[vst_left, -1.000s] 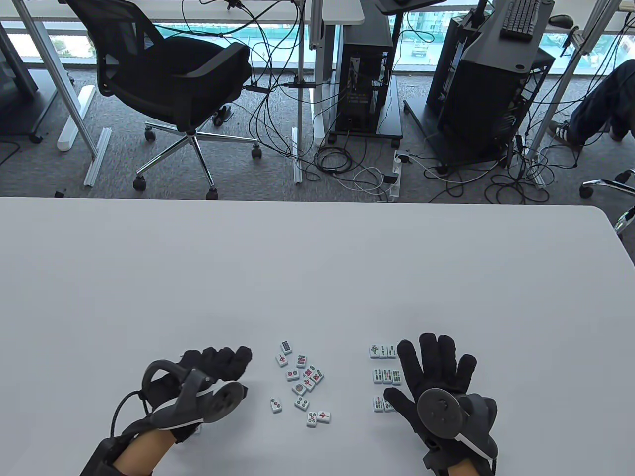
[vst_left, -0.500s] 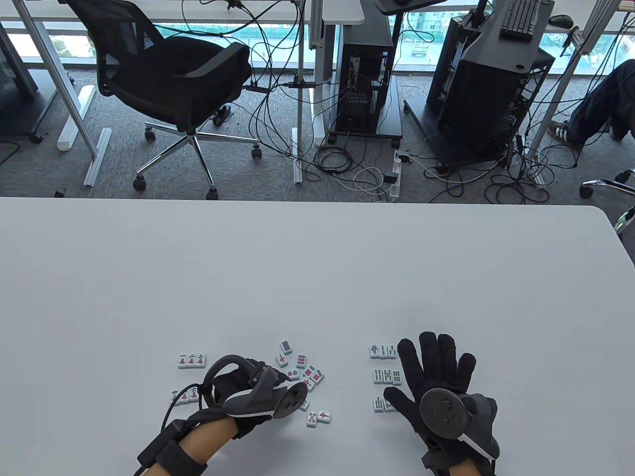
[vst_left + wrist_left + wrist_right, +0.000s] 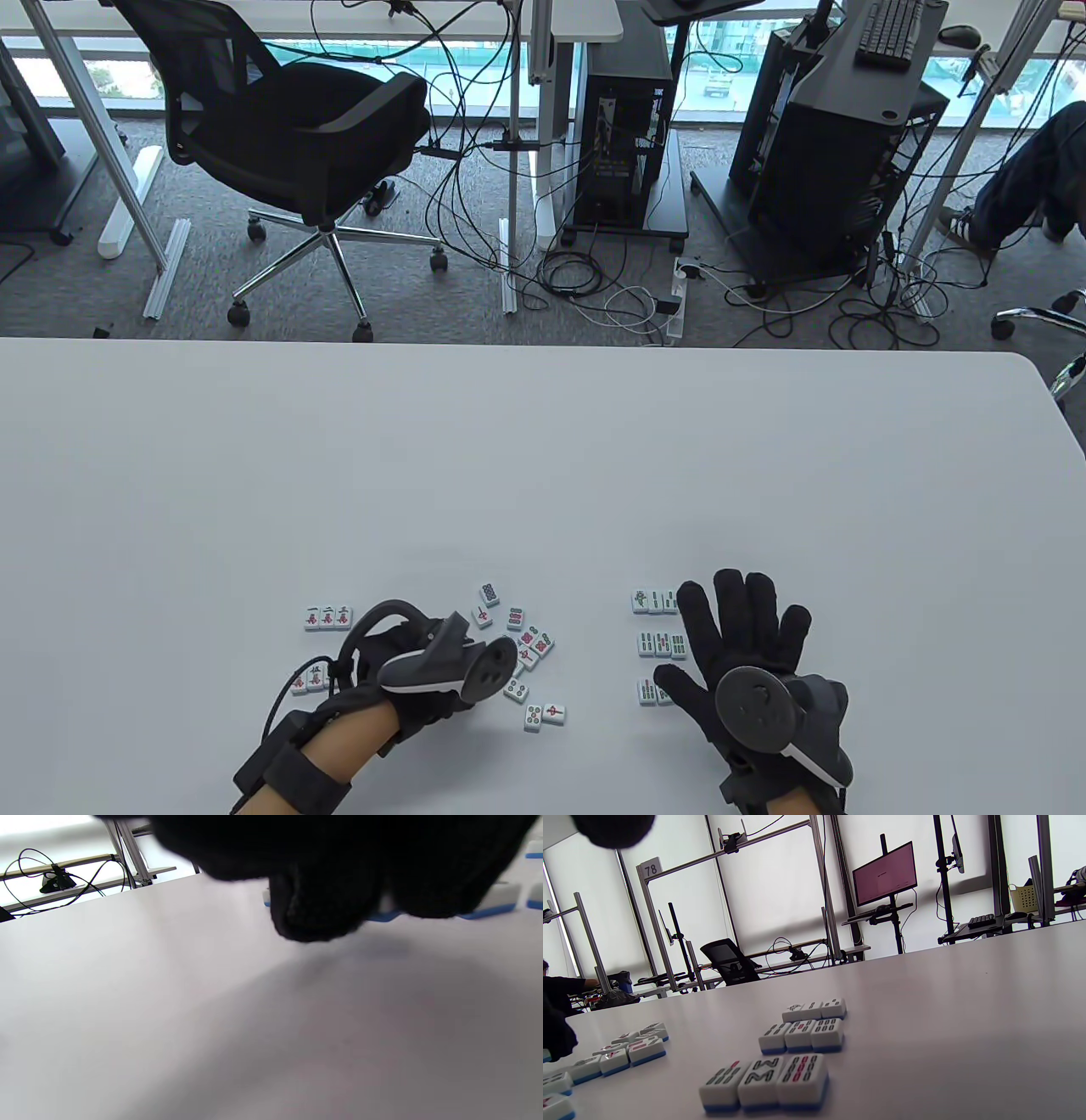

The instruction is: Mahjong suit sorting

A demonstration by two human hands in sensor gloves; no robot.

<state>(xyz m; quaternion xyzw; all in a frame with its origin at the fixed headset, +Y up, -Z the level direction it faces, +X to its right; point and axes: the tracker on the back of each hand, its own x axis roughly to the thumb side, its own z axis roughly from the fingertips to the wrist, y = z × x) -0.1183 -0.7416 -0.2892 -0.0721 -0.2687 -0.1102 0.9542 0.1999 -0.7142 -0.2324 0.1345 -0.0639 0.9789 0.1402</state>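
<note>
The left hand (image 3: 424, 671) reaches into the loose tiles (image 3: 524, 645) for the next one, its grip hidden, while the right hand (image 3: 747, 654) rests flat and open beside the sorted rows (image 3: 660, 643).

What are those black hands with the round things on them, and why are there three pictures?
They are a person's hands in sensor gloves; the round things are trackers strapped on the backs. One camera looks down at the white table; one sits on each wrist. The right hand lies flat, fingers spread, beside three neat rows of green tiles. The left hand reaches into the mixed pile of mahjong tiles; whether it holds a tile is hidden. Left of it lies a row of red-marked tiles.
</note>
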